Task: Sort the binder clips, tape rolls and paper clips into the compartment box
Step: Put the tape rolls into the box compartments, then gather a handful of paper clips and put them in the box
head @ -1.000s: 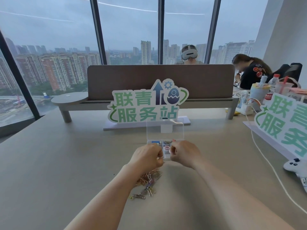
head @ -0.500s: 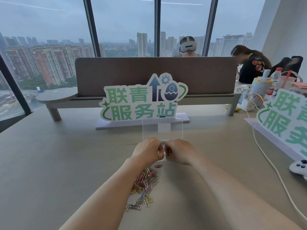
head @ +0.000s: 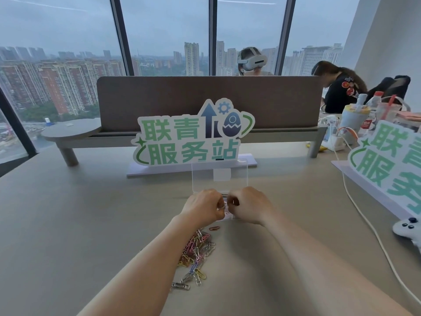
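A clear compartment box sits in the middle of the table, its transparent lid (head: 219, 176) standing open and upright. My left hand (head: 204, 206) and my right hand (head: 249, 205) meet just above the box's front part and hide most of it. The fingertips of both hands are pinched together on something small, seemingly a paper clip, mostly hidden. A pile of coloured paper clips (head: 197, 252) lies on the table under my left wrist. One red paper clip (head: 214, 228) lies alone by the box's front edge. Binder clips and tape rolls do not show.
A green-lettered sign (head: 193, 137) stands right behind the box. A second sign (head: 391, 160), a white cable (head: 364, 215) and a white controller (head: 407, 229) lie at the right. Bottles and cups (head: 355, 115) stand far right; two people sit beyond the brown divider (head: 205, 99).
My two hands have closed in on each other over the box. A single red paper clip now lies at the box's front edge. The view has shifted, showing more of the pile.
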`<state>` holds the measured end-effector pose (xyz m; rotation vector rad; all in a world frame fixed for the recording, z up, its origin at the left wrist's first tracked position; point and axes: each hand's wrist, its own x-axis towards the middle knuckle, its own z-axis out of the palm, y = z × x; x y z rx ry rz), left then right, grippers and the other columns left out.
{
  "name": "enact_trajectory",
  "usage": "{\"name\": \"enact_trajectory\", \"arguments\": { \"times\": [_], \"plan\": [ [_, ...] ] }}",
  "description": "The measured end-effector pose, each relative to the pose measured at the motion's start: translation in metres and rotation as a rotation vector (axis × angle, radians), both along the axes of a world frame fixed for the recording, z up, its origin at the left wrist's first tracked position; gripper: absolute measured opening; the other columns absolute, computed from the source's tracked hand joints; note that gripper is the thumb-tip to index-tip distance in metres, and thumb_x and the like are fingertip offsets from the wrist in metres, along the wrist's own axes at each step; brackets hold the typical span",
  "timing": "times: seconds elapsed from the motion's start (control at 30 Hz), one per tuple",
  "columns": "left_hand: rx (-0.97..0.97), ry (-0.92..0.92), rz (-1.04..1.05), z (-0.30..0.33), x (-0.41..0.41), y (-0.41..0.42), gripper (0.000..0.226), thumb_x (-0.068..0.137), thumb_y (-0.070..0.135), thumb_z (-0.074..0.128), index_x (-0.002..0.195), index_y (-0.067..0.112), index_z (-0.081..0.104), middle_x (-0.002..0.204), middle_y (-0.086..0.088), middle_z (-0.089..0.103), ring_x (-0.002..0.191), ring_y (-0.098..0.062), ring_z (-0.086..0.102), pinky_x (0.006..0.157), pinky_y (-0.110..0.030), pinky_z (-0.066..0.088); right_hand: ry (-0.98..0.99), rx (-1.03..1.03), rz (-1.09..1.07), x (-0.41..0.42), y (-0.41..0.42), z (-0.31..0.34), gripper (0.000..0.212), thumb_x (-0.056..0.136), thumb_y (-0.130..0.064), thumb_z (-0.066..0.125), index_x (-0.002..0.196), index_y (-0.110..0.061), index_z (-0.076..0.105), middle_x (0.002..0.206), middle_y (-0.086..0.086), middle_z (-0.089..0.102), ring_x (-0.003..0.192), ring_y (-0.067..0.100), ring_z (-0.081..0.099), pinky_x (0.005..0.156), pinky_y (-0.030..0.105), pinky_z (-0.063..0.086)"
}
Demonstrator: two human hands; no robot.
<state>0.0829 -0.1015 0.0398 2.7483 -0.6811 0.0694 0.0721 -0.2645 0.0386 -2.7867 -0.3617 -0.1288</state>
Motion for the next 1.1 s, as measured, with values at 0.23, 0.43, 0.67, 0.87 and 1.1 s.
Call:
{"name": "enact_trajectory", "arguments": {
  "times": [0.23,0.43,0.67,0.87,1.1],
  "plan": [
    [0.026,0.032,-0.044,0.0,0.002,-0.007,0.018,0.082,0.029,0.056,0.094,0.02,0.068,0.099,0.002,0.064,0.089,-0.022,0.061,0.074,-0.033,0.05,-0.023,0.098,-0.048,-0.008,-0.006,-0.002,0.017,0.08,-0.023,0.051,0.082,-0.025,0.068,0.087,0.0,0.071,0.077,0.022,0.057,0.062,0.028,0.035],
    [0.009,0.048,-0.062,-0.001,0.003,-0.003,0.021,0.083,0.029,0.055,0.098,0.025,0.07,0.098,0.007,0.063,0.087,-0.015,0.057,0.071,-0.028,0.046,-0.027,0.109,-0.045,-0.012,-0.005,-0.004,0.017,0.081,-0.023,0.052,0.087,-0.024,0.069,0.09,0.001,0.072,0.086,0.026,0.062,0.065,0.029,0.039],
    [-0.12,0.002,-0.021,-0.003,-0.006,0.012,0.02,0.088,0.025,0.054,0.101,0.024,0.069,0.099,0.006,0.064,0.089,-0.014,0.06,0.075,-0.03,0.05,-0.059,0.138,-0.02,-0.027,0.007,-0.008,0.018,0.082,-0.02,0.052,0.089,-0.025,0.068,0.098,0.0,0.072,0.096,0.024,0.062,0.07,0.031,0.045],
    [-0.164,-0.032,0.1,-0.013,-0.026,0.047,0.023,0.089,0.02,0.049,0.098,0.026,0.069,0.101,0.008,0.063,0.09,-0.015,0.06,0.077,-0.033,0.051,-0.017,0.111,0.115,-0.047,0.028,-0.018,0.027,0.085,-0.014,0.05,0.103,-0.017,0.069,0.109,0.002,0.067,0.102,0.022,0.061,0.083,0.031,0.046],
    [-0.15,-0.018,0.185,-0.025,-0.052,0.075,0.034,0.088,0.015,0.044,0.112,0.026,0.065,0.12,0.009,0.058,0.115,-0.012,0.046,0.091,-0.033,0.046,0.0,0.047,0.141,-0.062,0.055,-0.028,0.035,0.086,-0.016,0.046,0.116,-0.013,0.064,0.117,0.004,0.06,0.114,0.024,0.05,0.095,0.037,0.045]
  ]
}}
